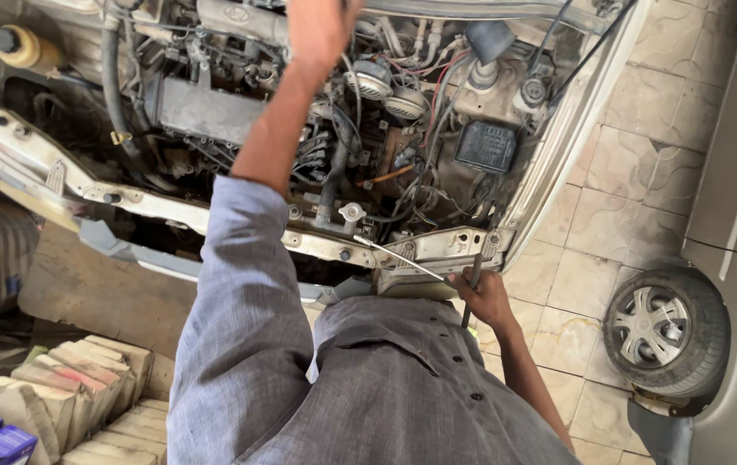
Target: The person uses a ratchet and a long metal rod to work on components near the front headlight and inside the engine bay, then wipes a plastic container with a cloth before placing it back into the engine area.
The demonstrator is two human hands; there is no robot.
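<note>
Steel-grey and thin, the prop rod (407,261) runs at a slant across the white front panel (300,239) of the open car, and our right hand (482,297) is closed around its near end, just in front of our chest. A second dark bar appears to stand upright in the same fist, though we cannot tell clearly what it is. Our left hand (321,30) reaches far up over the engine (213,108) toward the top edge of the view; its fingers run out of sight, so we cannot tell whether it grips anything or merely presses.

Around the rod lie tangled hoses and wires, a black fuse box (486,145) on the right and a yellow-capped fluid bottle (22,47) at the far left. Near us on the left are stacked cardboard boxes (84,387); on the right, over pale floor tiles (592,232), sits the wheel (665,330) of a second, grey car.

The risk we judge from here: if the rod slips out of the fist, or its far tip skids on the panel, whatever the raised arm is bearing could drop onto our forearm. The rod's tip could also snag a wire in that crowded bay.
</note>
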